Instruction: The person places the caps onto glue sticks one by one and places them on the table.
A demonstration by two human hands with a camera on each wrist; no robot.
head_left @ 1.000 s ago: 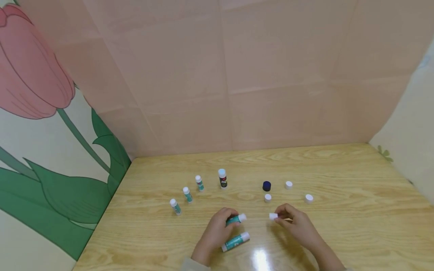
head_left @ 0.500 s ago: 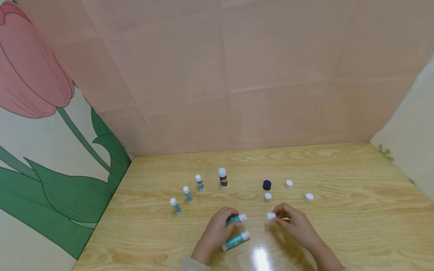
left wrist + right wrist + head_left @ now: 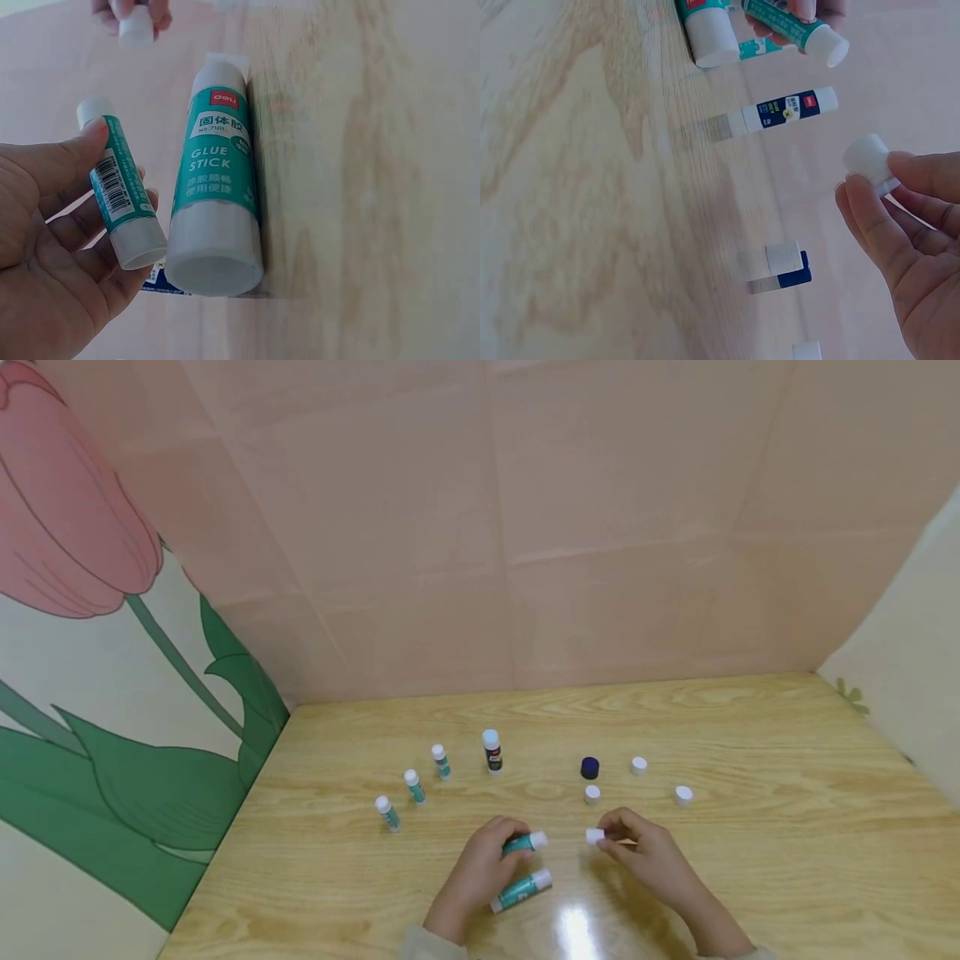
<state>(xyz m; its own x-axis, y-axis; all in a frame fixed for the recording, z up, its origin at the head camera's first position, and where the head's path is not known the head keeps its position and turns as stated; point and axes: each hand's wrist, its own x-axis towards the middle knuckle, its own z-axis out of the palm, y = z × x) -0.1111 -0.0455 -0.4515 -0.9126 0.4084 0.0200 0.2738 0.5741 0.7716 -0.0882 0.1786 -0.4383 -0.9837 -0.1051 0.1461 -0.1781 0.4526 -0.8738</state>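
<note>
My left hand (image 3: 477, 870) grips a small teal glue stick (image 3: 114, 184), its bare white end turned toward the right hand. Just below that hand in the head view, a larger teal glue stick (image 3: 521, 891) lies on its side; its printed label (image 3: 217, 146) shows in the left wrist view. My right hand (image 3: 651, 856) pinches a white cap (image 3: 869, 159) between thumb and fingers. The cap is held a short gap away from the small glue stick's white end (image 3: 827, 46), roughly in line with it.
Three small teal glue sticks stand in a slanting row at left, one of them here (image 3: 415, 787). A dark-labelled glue stick (image 3: 492, 753) stands at the back. Beyond my right hand sit a navy cap (image 3: 590, 768) and three white caps, one at far right (image 3: 683, 796).
My right hand has moved slightly left with the white cap, narrowing the gap to the small glue stick. The left hand has stayed nearly still.
</note>
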